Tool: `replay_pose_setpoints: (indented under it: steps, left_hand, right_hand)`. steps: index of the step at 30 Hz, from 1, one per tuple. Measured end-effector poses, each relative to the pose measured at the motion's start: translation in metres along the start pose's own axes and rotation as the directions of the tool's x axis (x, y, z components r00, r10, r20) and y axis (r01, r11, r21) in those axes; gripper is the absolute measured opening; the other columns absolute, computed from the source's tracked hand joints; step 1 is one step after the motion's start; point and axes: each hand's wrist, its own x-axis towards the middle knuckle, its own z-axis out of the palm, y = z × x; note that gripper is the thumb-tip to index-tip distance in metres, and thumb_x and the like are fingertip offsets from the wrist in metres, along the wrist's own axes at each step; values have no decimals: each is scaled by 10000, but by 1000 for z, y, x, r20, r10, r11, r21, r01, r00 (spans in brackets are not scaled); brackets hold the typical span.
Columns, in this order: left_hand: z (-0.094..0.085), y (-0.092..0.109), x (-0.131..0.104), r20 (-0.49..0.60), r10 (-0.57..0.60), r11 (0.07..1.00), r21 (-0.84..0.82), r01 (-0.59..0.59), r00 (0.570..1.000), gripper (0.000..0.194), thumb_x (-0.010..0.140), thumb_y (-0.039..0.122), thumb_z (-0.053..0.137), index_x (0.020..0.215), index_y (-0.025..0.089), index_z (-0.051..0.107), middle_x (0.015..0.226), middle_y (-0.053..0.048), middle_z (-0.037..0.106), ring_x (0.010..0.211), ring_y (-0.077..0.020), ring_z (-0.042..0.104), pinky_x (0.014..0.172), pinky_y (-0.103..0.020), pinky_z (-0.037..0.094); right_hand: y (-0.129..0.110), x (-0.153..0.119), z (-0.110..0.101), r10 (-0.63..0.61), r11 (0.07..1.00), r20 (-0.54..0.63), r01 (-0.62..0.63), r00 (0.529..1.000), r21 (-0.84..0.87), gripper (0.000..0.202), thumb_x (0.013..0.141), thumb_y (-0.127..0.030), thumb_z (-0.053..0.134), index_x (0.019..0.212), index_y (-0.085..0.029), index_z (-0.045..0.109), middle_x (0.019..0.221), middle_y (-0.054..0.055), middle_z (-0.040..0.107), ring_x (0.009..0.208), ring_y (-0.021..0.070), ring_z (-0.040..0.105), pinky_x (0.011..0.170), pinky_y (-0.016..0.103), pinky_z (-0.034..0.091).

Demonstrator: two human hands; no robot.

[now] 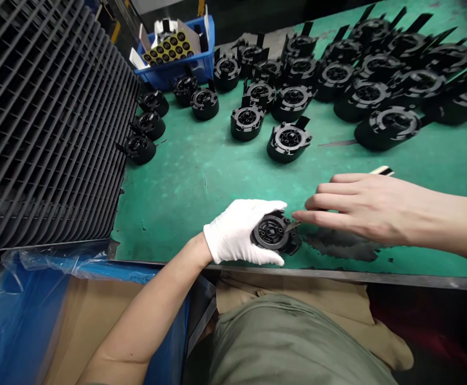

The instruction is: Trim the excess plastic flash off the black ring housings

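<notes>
My left hand (245, 230), in a white glove, is wrapped round a round black plastic part (271, 232) near the table's front edge. The part's ringed inner face is turned up. My bare right hand (349, 206) grips a slim knife; its pale handle (382, 171) with a dark end sticks out behind the fingers. The thin metal blade (292, 225) reaches the right side of the part's rim. My right palm hides most of the handle.
Many similar black round housings (288, 140) stand across the back and right of the green table (193, 182). A blue bin (177, 69) holds yellow sticker sheets. Stacked black grilles (48, 117) rise at left. A plastic-lined blue box (24, 315) sits below the edge.
</notes>
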Motion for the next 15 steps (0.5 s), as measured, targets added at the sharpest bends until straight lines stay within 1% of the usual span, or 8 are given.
replay_pose_setpoints:
  steps: [2, 4, 6, 8, 9, 11, 13, 15]
  left_hand:
    - [0, 0, 1, 5, -17, 1000, 5, 17, 1000, 1337, 839, 980, 1082, 1836, 191, 667, 1787, -292, 813, 1653, -562, 820, 1444, -739, 664]
    - [-1, 1, 1, 14, -34, 999, 1, 34, 999, 1365, 807, 1003, 1087, 1834, 203, 678, 1801, -288, 806, 1658, -568, 815, 1448, -741, 659]
    - [-3, 3, 1, 26, -59, 998, -3, 59, 998, 1417, 771, 1023, 1094, 1853, 213, 668, 1814, -284, 798, 1670, -574, 803, 1456, -744, 651]
    - [-6, 4, 1, 41, -73, 997, -2, 73, 997, 1459, 758, 1026, 1100, 1881, 214, 643, 1811, -284, 799, 1678, -579, 795, 1458, -748, 649]
    - [-7, 5, 1, 45, -72, 997, -3, 73, 996, 1468, 766, 1020, 1100, 1894, 206, 629, 1812, -289, 797, 1683, -579, 791, 1460, -749, 647]
    - [-8, 5, 1, 43, -57, 998, -9, 58, 997, 1461, 790, 1002, 1098, 1904, 190, 613, 1816, -299, 791, 1687, -577, 787, 1463, -750, 644]
    - [-8, 6, 0, 40, -46, 999, -14, 47, 998, 1438, 816, 980, 1097, 1909, 187, 602, 1833, -298, 779, 1697, -571, 781, 1470, -750, 638]
    - [-8, 8, 1, 39, -51, 999, -11, 51, 998, 1402, 839, 961, 1093, 1906, 195, 602, 1846, -287, 774, 1706, -566, 776, 1475, -748, 632]
  right_hand:
    - [-5, -6, 0, 119, 993, -58, -117, 991, 34, 568, 1341, -197, 353, 1539, -290, 877, 1131, 72, 874, 957, 261, 712, 874, 443, 527]
    - [-18, -12, 3, 268, 963, -147, -264, 952, 52, 473, 1351, -285, 444, 1516, -291, 888, 1081, 86, 857, 936, 279, 728, 825, 442, 536]
    - [-35, -15, 10, 357, 934, -215, -353, 909, 58, 394, 1325, -312, 536, 1512, -301, 884, 1038, 83, 833, 873, 282, 729, 744, 438, 516]
    - [-53, -17, 20, 383, 923, -238, -382, 893, 50, 391, 1292, -257, 576, 1560, -300, 857, 1041, 74, 829, 853, 273, 748, 703, 427, 508]
    - [-61, -18, 26, 375, 926, -238, -375, 896, 44, 403, 1278, -226, 594, 1591, -290, 840, 1044, 69, 829, 855, 265, 759, 698, 418, 509]
    - [-72, -19, 37, 358, 932, -240, -363, 902, 28, 441, 1256, -167, 609, 1632, -266, 818, 1063, 74, 835, 897, 263, 779, 741, 409, 536]
    - [-76, -19, 46, 358, 930, -227, -368, 906, -2, 495, 1237, -114, 588, 1653, -257, 815, 1133, 101, 863, 967, 283, 791, 836, 426, 567]
    - [-73, -19, 50, 367, 923, -222, -383, 903, -33, 550, 1223, -94, 562, 1667, -288, 823, 1211, 120, 888, 1011, 312, 784, 911, 463, 569]
